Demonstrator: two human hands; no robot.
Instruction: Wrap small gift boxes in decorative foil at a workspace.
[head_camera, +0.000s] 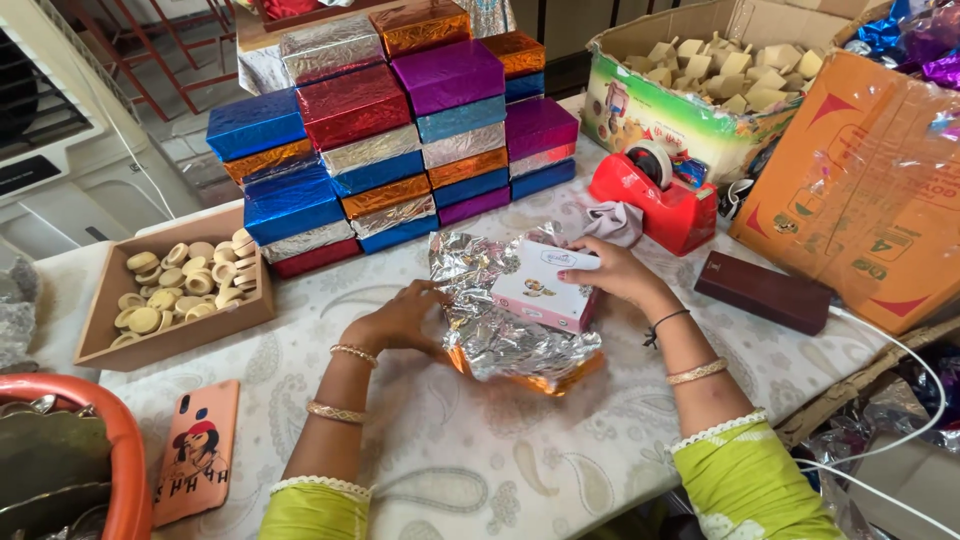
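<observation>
A small white and pink cardboard box (545, 287) lies on a crinkled sheet of silver foil (500, 340) with an orange underside, in the middle of the table. My right hand (612, 268) rests on top of the box and grips its far end. My left hand (400, 318) presses the foil's left edge flat against the table. Both wrists wear gold bangles.
Behind stands a stack of foil-wrapped boxes (400, 140) in blue, red, purple, silver and orange. A red tape dispenser (655, 200), a dark brown case (765, 290) and cardboard cartons (860, 190) sit right. A wooden tray of tan rings (180, 290) and an orange phone (196, 450) lie left.
</observation>
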